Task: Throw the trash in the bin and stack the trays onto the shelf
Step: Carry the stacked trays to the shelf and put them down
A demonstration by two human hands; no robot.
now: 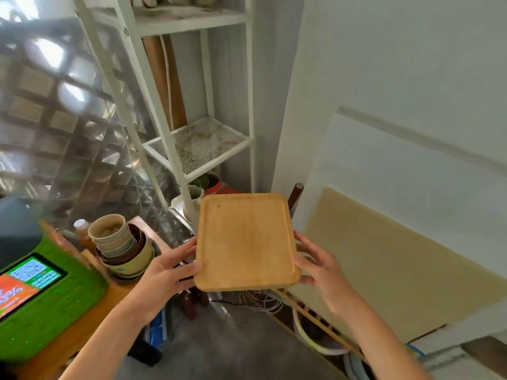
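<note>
A light wooden tray (245, 239) with a raised rim is held level in front of me, empty on top. My left hand (167, 272) grips its left edge near the front corner, thumb on top. My right hand (319, 266) holds the right edge, fingers curled along the side. Beyond the tray stands a white metal shelf unit (189, 111); its mesh shelf (200, 145) is bare and lies above and to the left of the tray. No bin is in view.
A wooden table (90, 322) at the left carries a stack of paper cups and bowls (120, 242), a bottle (81, 229) and a green device (41, 292). Pots sit under the shelf (208, 185). Cables (255, 303) and a wooden rack (318, 322) lie on the floor. A white wall (397, 78) is to the right.
</note>
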